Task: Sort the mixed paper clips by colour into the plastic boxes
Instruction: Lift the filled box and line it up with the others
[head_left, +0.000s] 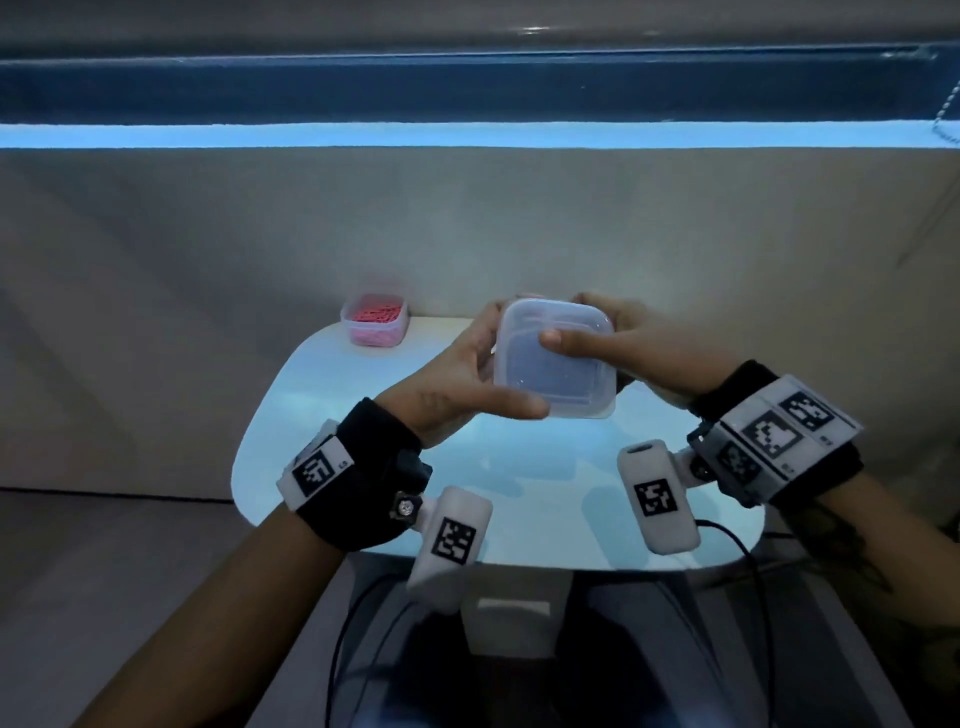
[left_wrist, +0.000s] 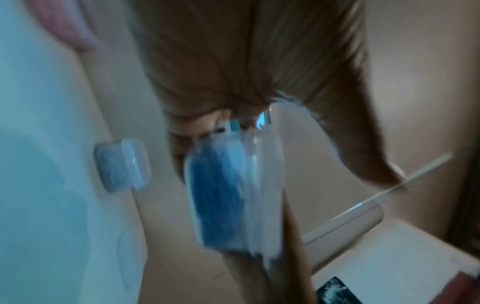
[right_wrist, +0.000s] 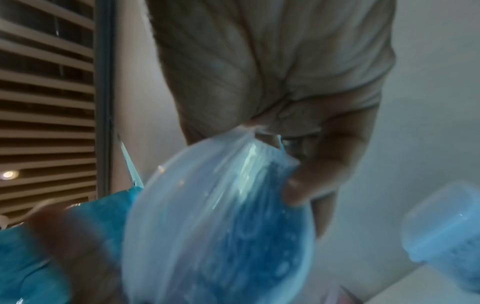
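A translucent plastic box (head_left: 553, 358) with its lid on is held above the white table (head_left: 332, 467) by both hands, lid side tilted towards me. My left hand (head_left: 493, 366) grips its left edge, thumb along the near side. My right hand (head_left: 571, 322) grips the right edge, thumb lying on the lid. The blurred wrist views show the box (left_wrist: 221, 195) (right_wrist: 221, 226) filled with blue paper clips. A pink-filled box (head_left: 374, 319) stands open at the table's back left. A second box with blue contents (left_wrist: 122, 164) (right_wrist: 441, 226) sits on the table, hidden in the head view.
The small table has rounded corners and stands against a beige wall (head_left: 208, 234). Black cables (head_left: 358, 623) hang below its near edge. A window with slatted blinds (right_wrist: 46, 102) shows in the right wrist view.
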